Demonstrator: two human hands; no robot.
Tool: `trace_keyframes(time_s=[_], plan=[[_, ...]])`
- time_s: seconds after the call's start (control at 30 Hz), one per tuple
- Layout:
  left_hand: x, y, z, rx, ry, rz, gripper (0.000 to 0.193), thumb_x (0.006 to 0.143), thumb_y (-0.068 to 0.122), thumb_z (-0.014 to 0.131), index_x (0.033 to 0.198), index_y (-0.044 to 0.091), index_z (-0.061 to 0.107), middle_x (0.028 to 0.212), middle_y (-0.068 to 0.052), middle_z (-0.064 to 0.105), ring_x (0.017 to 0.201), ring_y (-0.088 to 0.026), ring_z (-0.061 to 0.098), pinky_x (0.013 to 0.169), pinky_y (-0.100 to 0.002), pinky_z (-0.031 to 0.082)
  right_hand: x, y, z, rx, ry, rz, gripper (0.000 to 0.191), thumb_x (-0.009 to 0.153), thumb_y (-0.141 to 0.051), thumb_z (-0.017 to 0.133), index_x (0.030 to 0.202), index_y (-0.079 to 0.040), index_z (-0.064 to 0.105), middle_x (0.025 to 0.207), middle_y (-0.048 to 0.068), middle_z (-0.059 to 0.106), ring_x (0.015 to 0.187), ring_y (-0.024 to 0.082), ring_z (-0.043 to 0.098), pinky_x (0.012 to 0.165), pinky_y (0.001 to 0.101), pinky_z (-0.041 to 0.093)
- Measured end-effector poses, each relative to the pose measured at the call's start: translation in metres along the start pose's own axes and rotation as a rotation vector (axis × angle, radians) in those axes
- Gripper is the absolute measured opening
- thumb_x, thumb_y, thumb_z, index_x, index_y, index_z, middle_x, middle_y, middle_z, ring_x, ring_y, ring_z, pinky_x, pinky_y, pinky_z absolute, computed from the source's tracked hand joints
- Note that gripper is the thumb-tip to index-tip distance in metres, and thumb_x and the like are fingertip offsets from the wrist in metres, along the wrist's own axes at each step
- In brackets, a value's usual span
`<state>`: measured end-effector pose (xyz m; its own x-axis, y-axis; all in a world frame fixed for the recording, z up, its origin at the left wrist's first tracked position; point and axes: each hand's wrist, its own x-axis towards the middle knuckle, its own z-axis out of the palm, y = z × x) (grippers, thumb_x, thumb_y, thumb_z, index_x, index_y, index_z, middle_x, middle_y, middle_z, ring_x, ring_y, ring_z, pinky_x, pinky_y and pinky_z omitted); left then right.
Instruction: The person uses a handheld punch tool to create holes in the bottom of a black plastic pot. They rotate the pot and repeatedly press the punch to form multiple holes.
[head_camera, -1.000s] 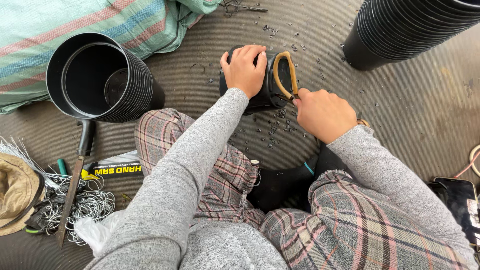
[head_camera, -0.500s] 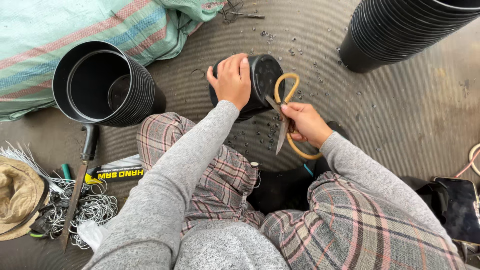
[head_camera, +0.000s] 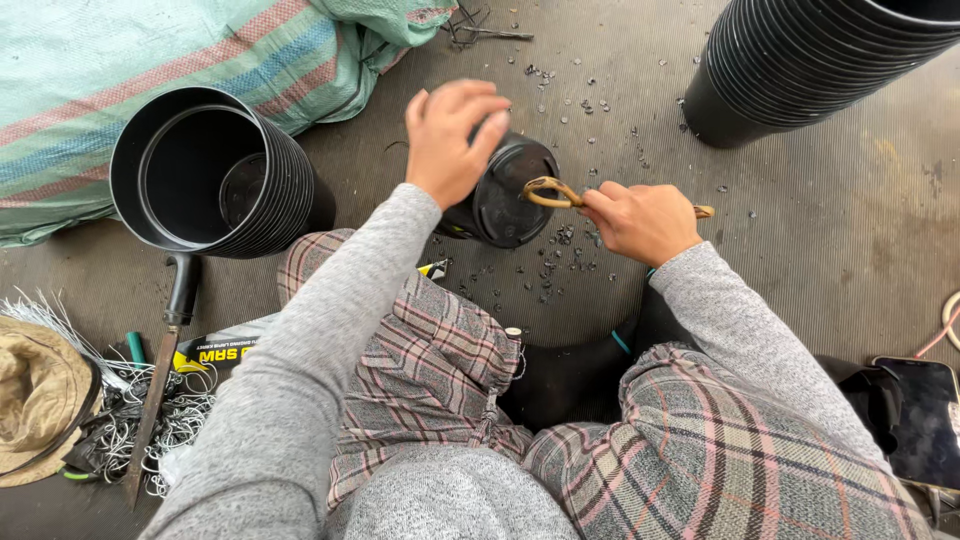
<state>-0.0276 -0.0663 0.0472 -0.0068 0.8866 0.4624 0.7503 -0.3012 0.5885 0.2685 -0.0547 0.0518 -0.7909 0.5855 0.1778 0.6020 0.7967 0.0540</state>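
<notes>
Tilted now, pot bottom faces right hand; left hand steadies.

The person is wearing a heathered grey knit long-sleeved top and loose plaid trousers in grey, pink and dark lines.

We saw a small black plastic pot with a smooth, slightly shiny bottom. The looped tan tool looked like worn wood. The big stack of black plastic pots was smooth and dull. The grey floor mat looked ribbed and rough. Our grey sleeves were soft cloth.
</notes>
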Motion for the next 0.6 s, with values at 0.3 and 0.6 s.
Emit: trace_keyframes(time_s=[0.3, 0.6], plan=[[-0.002, -0.016, 0.031, -0.17, -0.156, -0.307, 0.032, 0.1, 0.035, 0.052, 0.106, 0.019, 0.078, 0.115, 0.003, 0.076, 0.121, -0.019, 0.062, 0.118, -0.054, 0.018, -0.005, -0.02, 0.009, 0.215, -0.076, 0.227, 0.025, 0.104, -0.029, 0.059, 0.091, -0.008, 0.059, 0.073, 0.006, 0.062, 0.055, 0.031, 0.064, 0.05, 0.0438, 0.051], [-0.028, -0.014, 0.035, -0.211, 0.016, -0.331, 0.029, 0.1, 0.029, 0.052, 0.106, 0.017, 0.077, 0.118, 0.002, 0.075, 0.123, -0.019, 0.063, 0.12, -0.052, 0.02, -0.007, -0.037, 0.016, 0.646, -0.219, 0.554, 0.027, 0.105, -0.029, 0.055, 0.1, -0.003, 0.063, 0.077, 0.02, 0.069, 0.069, 0.044, 0.066, 0.066, 0.0523, 0.052]])
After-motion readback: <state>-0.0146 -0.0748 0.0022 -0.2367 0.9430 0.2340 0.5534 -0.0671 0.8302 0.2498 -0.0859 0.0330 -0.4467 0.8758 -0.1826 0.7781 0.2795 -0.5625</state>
